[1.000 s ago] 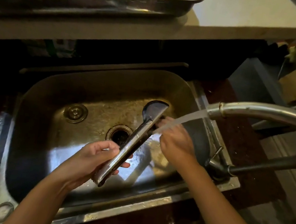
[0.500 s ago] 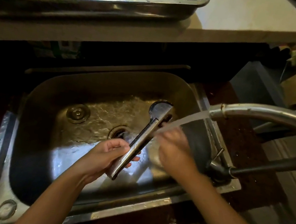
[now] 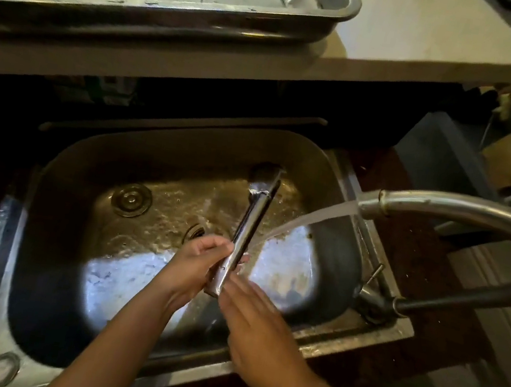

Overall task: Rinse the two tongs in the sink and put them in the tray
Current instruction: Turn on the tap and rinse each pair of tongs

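A pair of steel tongs with dark tips (image 3: 251, 222) slants over the steel sink (image 3: 71, 265), tips pointing away from me. My left hand (image 3: 195, 262) grips the tongs near their hinge end. My right hand (image 3: 251, 322) lies just below and right of that end, fingers stretched out and touching or nearly touching it, holding nothing. Water (image 3: 307, 217) streams from the faucet spout (image 3: 378, 205) and meets the tongs at mid-length. A wet metal tray (image 3: 305, 31) rests on the counter above the sink. The second pair of tongs is not clearly visible.
The curved faucet (image 3: 493, 215) arches in from the right, its base (image 3: 374, 302) at the sink's right rim. A pale counter (image 3: 420, 35) overhangs the sink's far side. The drain (image 3: 195, 232) and a round plug (image 3: 131, 199) sit in the basin floor.
My right hand slid from the tongs' upper part under the stream down to their hinge end. The tongs turned steeper, tips farther from me. Water keeps running.
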Motion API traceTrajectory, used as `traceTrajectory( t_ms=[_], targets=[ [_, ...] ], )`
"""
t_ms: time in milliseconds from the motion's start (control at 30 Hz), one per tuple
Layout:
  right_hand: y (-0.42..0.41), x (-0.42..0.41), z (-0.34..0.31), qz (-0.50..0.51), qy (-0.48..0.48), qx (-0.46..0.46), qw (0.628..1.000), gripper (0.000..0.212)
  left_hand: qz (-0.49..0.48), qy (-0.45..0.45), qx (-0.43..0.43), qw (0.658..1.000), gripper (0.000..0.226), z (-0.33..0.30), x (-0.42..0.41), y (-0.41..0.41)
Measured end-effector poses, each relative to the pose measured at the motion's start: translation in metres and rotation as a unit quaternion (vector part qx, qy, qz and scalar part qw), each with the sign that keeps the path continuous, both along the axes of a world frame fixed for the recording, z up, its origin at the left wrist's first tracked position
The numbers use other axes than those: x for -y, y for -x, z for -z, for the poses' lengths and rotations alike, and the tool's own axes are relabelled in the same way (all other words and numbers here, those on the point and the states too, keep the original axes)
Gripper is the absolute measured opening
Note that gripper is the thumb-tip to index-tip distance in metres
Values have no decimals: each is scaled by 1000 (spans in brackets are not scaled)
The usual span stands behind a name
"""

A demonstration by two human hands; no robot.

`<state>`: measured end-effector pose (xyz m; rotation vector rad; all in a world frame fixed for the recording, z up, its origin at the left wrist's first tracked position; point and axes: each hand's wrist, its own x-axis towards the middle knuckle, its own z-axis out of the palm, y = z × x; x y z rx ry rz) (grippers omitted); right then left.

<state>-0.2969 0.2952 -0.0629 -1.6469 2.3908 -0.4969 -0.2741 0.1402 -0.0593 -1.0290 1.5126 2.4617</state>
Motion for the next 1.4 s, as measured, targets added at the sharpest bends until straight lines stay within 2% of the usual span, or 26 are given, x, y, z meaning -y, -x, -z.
traceTrajectory(
  t_ms=[67, 133, 167, 233, 267, 367, 400, 433, 500, 533, 667, 767, 800, 867, 933, 967, 1033, 1067, 1167, 1200, 1267, 1300, 1333, 1367, 1400],
  targets=[
    [-3, -1, 2, 61, 77, 102, 990, 50, -12, -9, -6, 1000, 14, 0, 0, 0],
    [3, 3, 0, 203, 163, 220, 940, 42, -15, 3, 0, 1000, 15, 1, -2, 1],
    [9, 6, -4, 278, 196, 251, 906, 40, -14, 11, 2, 1000, 15, 2, -3, 1],
    [24, 12, -7, 400, 218, 326, 828, 32, -5, 7, -7, 1000, 14, 3, -5, 1],
    [34, 15, -7, 436, 212, 394, 780, 28, 7, 2, -14, 1000, 12, 4, -6, 1],
    [61, 22, -8, 456, 202, 629, 596, 35, 60, 7, -12, 998, 4, 8, -7, -7],
    [66, 24, -7, 454, 214, 663, 556, 32, 80, 3, -7, 997, 10, 8, -7, -10],
    [70, 25, -7, 453, 216, 670, 546, 24, 97, -4, 1, 995, 16, 10, -6, -13],
    [71, 28, -2, 465, 192, 643, 578, 14, 119, -23, 21, 992, 28, 11, -2, -16],
    [69, 31, 0, 467, 186, 628, 594, 15, 129, -27, 27, 991, 30, 11, 0, -15],
    [58, 44, 7, 457, 153, 603, 636, 34, 181, 21, 24, 983, 20, 4, 9, -10],
    [68, 45, 5, 450, 165, 611, 630, 55, 179, 23, 26, 983, 21, 6, 14, -16],
    [74, 44, 4, 450, 171, 597, 642, 66, 181, 16, 25, 983, 23, 7, 15, -19],
    [86, 45, 3, 460, 150, 523, 702, 79, 187, -5, 18, 982, 19, 8, 15, -23],
    [94, 48, -1, 469, 119, 429, 763, 80, 191, -9, 10, 982, 17, 8, 13, -26],
    [98, 49, 0, 469, 124, 401, 777, 74, 188, -6, 9, 982, 16, 8, 11, -26],
    [106, 48, -3, 460, 193, 377, 780, 34, 182, 3, 7, 983, 16, 7, 8, -26],
    [108, 47, -4, 461, 221, 356, 782, 21, 180, 9, 7, 984, 15, 7, 7, -26],
    [112, 43, -5, 471, 180, 318, 803, 28, 180, 18, 6, 984, 12, 6, 5, -25],
    [110, 43, -5, 469, 138, 321, 811, 43, 179, 18, 3, 984, 12, 5, 6, -24],
    [103, 43, -7, 440, 40, 333, 833, 96, 174, 18, -1, 985, 13, 4, 7, -23],
    [99, 43, -8, 429, 10, 327, 842, 110, 171, 14, 0, 985, 14, 4, 8, -23],
    [98, 43, -8, 424, 3, 311, 850, 113, 169, 8, 3, 986, 13, 4, 8, -23],
    [99, 43, -7, 425, 26, 302, 853, 103, 168, 3, 4, 986, 12, 5, 8, -24],
    [103, 43, -5, 424, 73, 296, 852, 79, 170, 1, 4, 985, 12, 6, 8, -25]
  ],
)
